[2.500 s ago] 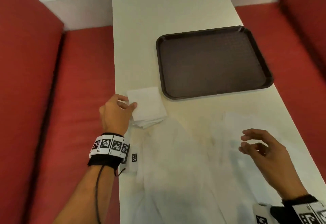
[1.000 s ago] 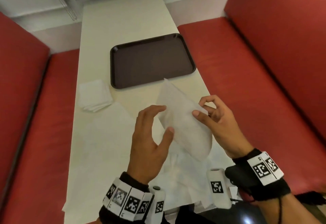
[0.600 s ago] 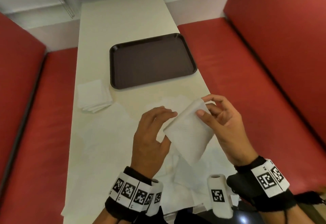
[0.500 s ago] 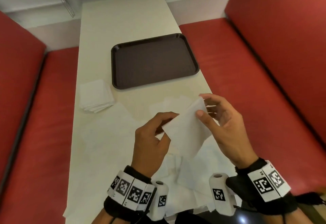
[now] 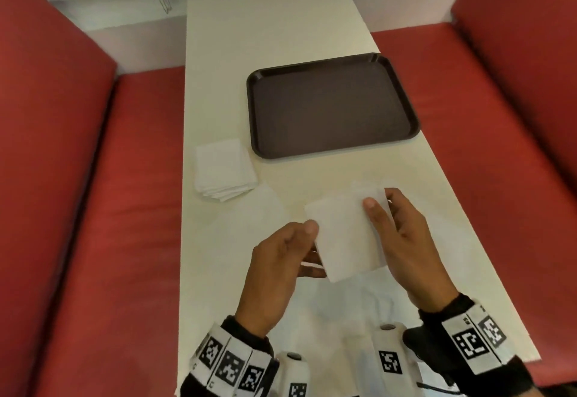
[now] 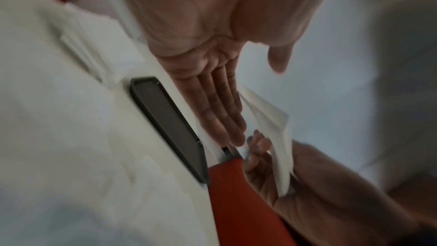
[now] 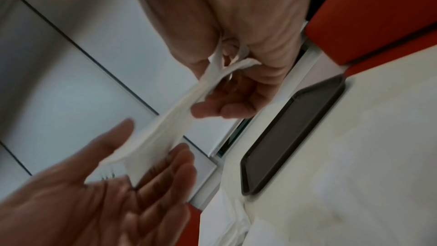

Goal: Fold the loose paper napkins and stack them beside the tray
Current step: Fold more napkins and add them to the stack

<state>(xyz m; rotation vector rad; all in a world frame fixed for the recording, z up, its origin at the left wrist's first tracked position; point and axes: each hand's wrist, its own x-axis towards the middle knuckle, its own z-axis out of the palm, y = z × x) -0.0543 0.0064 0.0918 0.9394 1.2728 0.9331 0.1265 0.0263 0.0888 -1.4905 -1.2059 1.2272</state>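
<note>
A folded white napkin [image 5: 346, 234] is held above the table between both hands. My right hand [image 5: 382, 203] pinches its far right corner, thumb on top and fingers beneath. In the right wrist view the napkin [image 7: 179, 119] stretches from that pinch down to the left hand [image 7: 151, 156]. My left hand [image 5: 312, 248] lies at the napkin's left edge with straight fingers [image 6: 222, 115] under it and the thumb [image 6: 279, 59] spread away. A stack of folded napkins [image 5: 223, 173] sits left of the dark brown tray [image 5: 331, 106].
Loose unfolded napkins lie flat on the white table, one [image 5: 249, 218] below the stack and more [image 5: 343, 318] under my wrists. Red bench seats [image 5: 93, 240] flank the table on both sides. The tray holds nothing.
The held napkin has gone from a tilted, hanging sheet to a flatter folded square. My left hand has loosened from a corner pinch to straight fingers beneath it. The stack has not moved.
</note>
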